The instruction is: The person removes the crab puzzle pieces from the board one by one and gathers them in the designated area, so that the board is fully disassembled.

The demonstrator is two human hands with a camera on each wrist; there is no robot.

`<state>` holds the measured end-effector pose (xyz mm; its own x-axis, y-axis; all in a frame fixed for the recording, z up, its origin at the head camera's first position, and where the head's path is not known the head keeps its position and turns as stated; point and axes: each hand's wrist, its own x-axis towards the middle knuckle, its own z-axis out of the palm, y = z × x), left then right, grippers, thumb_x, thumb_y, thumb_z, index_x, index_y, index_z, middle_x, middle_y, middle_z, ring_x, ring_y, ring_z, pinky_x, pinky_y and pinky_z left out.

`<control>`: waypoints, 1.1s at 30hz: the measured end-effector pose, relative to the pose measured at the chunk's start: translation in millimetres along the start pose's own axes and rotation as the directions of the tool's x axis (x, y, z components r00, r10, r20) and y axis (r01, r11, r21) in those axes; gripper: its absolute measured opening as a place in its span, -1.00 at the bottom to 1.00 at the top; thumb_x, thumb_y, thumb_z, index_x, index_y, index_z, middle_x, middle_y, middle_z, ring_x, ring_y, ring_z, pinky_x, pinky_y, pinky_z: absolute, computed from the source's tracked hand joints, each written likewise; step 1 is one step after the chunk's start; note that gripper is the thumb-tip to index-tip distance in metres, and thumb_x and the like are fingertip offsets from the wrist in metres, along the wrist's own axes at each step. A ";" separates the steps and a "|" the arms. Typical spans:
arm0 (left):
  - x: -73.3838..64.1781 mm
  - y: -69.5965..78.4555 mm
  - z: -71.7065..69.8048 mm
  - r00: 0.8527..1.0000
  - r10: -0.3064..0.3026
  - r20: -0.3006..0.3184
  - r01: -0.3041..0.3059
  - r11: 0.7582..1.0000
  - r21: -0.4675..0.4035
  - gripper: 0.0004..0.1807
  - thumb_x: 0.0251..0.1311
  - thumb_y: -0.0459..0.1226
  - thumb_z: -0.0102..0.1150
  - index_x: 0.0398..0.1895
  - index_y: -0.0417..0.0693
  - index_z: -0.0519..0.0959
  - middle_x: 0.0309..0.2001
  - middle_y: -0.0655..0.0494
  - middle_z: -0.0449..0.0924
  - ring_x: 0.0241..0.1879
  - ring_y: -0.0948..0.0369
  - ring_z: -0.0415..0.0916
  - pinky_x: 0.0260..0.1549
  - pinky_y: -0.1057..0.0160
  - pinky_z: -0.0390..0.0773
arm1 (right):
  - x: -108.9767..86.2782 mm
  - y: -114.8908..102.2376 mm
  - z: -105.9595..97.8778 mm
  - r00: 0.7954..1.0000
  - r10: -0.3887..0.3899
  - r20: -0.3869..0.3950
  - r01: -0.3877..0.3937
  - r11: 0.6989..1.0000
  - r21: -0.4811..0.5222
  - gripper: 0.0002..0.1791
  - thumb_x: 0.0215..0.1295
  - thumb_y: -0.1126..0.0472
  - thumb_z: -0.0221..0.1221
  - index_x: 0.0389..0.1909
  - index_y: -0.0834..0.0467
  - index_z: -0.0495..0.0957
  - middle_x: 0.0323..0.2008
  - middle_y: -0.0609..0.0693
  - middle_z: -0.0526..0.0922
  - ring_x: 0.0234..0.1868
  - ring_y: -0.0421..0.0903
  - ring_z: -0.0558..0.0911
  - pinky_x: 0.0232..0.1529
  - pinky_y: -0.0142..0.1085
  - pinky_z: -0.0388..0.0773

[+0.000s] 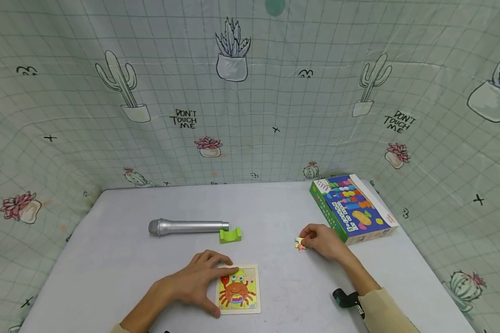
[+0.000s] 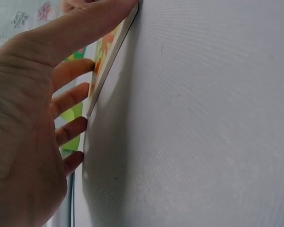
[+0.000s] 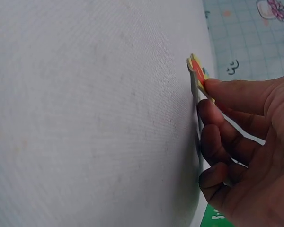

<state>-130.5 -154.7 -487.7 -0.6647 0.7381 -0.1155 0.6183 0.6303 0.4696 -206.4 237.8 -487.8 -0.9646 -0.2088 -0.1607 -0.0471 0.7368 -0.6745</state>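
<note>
A mic (image 1: 187, 226) is lying leftmost, with a green stand (image 1: 231, 237) just beside its tail end. Nearer, the left hand (image 1: 193, 281) is resting loosely spread, thumb touching the near left corner of the crab puzzle (image 1: 237, 293), index finger lying over its top edge. Well apart to the right, the right hand (image 1: 324, 241) is pinching a small piece (image 1: 298, 243) above or on the table (image 1: 271, 208); contact is unclear. A box (image 1: 354, 208) is sitting beyond. The step seems to be handling this piece; the next move would be calling for a sure, light pinch.
</note>
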 end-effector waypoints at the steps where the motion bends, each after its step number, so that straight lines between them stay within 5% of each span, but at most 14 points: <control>1: 0.0 0.1 0.2 1.000 0.000 -0.001 0.000 1.000 0.004 0.05 -0.20 0.32 0.47 0.47 0.42 0.31 0.35 0.29 0.27 0.33 0.14 0.09 0.31 -0.20 0.11 | -0.2 -0.2 -0.3 1.000 -0.001 0.003 0.001 1.000 -0.002 -0.93 0.29 0.26 0.29 -0.23 0.12 0.65 -0.40 -0.07 0.58 -0.33 -0.11 0.49 -0.31 -0.30 0.41; 26: -0.1 -2.0 -3.3 1.000 -0.020 -0.001 0.020 0.999 -0.028 0.01 -0.17 0.34 0.44 0.45 0.37 0.35 0.34 0.32 0.31 0.34 0.15 0.13 0.34 -0.20 0.12 | 2.6 5.0 -2.6 0.996 -0.086 0.026 0.088 0.993 -0.083 -0.95 0.26 0.28 0.31 -0.28 0.11 0.68 -0.41 -0.08 0.56 -0.33 -0.13 0.47 -0.27 -0.27 0.42; 33: -1.8 -4.8 -2.2 0.999 0.003 -0.047 -0.005 0.999 -0.033 -0.17 -0.05 0.30 0.41 0.33 0.26 0.49 0.32 0.39 0.38 0.31 0.21 0.21 0.31 -0.15 0.24 | -4.4 -5.0 6.6 0.995 -0.086 -0.046 0.083 0.994 -0.073 -0.91 0.27 0.23 0.33 -0.23 0.10 0.67 -0.40 -0.09 0.56 -0.36 -0.16 0.49 -0.32 -0.31 0.44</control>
<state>-133.1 -159.6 -487.9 -0.6818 0.7279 -0.0730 0.6071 0.6186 0.4989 -200.2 230.7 -488.4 -0.9678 -0.2420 -0.0691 -0.1454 0.7618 -0.6313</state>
